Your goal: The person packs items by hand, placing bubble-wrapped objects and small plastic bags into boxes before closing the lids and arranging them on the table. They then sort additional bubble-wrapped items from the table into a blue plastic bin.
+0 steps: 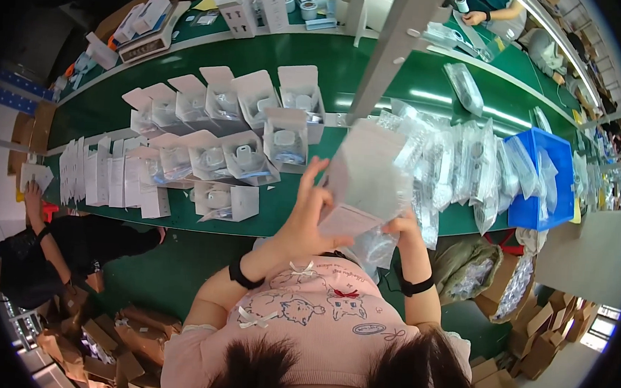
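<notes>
A white cardboard box [369, 170] is held tilted over the bench edge in front of my chest. My left hand [302, 218] grips its left side, fingers bent against the cardboard. At the box's lower right corner, the fingers of my right hand [402, 224] are closed on its edge. A clear plastic bag [374, 249] shows just below the box, beside my right fingers; whether they also pinch it is unclear. Left of my left hand lies an open white box [226, 202] with a white device inside. More open boxes [247, 156] with bagged white parts stand behind it.
Many clear bubble pouches [461, 164] lie on the green bench [375, 63] to the right, beside a blue bin [547, 187]. Flat white boxes [98, 174] line the left. A metal post [390, 53] rises behind the held box. A co-worker's hand [33, 193] is at far left.
</notes>
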Motion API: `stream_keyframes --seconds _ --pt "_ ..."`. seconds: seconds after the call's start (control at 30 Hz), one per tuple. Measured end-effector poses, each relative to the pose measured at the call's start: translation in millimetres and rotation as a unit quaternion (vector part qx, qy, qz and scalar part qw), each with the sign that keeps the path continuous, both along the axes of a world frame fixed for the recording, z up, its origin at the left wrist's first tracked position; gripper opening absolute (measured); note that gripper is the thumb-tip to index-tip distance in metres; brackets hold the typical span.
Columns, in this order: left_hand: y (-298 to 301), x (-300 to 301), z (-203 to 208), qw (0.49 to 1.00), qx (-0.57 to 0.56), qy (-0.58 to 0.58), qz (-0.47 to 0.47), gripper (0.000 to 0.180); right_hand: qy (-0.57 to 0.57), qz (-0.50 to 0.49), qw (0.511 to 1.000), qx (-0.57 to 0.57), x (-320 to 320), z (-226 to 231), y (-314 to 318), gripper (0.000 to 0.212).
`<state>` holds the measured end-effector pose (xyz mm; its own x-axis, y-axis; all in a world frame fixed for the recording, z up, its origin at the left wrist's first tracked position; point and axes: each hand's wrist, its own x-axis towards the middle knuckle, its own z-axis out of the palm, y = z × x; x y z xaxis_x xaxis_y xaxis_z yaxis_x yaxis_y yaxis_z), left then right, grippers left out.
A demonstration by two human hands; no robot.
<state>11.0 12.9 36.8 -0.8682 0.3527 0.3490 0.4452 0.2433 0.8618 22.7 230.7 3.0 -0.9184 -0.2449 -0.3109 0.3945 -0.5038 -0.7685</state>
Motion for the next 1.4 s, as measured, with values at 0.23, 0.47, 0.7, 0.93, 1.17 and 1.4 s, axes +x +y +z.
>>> stream_keyframes --seconds 0.23,0.47,0.7,0.93,1.17,1.4 --pt "4.8 -32.8 -0.6 0.993 -0.051 -0.1 0.02 0.085 0.068 -0.233 0.964 0.112 -13.3 22.9 29.6 0.071" --pt "26.2 -32.4 -13.5 0.993 -0.094 -0.071 -0.01 0.08 0.111 -0.426 0.897 -0.042 -57.5 43.7 -6.2 0.069" --pt "33.3 -25.2 -51.4 0.998 -0.006 0.036 0.045 0.073 0.23 -0.477 0.8 0.281 -59.3 41.9 -43.4 0.074" --pt "18.6 -21.8 -74.4 0.999 -0.023 -0.022 0.037 0.072 0.39 -0.074 0.756 0.521 -40.0 52.6 -31.5 0.058" --pt "9.3 -19.2 -68.1 0.991 0.081 0.066 0.082 0.074 0.501 -0.072 0.558 0.657 -36.4 58.9 -34.7 0.041" --pt "-25.6 3.3 -60.8 0.991 0.072 0.08 0.079 0.075 0.415 0.047 0.639 0.645 -13.4 -90.7 -25.8 0.031"
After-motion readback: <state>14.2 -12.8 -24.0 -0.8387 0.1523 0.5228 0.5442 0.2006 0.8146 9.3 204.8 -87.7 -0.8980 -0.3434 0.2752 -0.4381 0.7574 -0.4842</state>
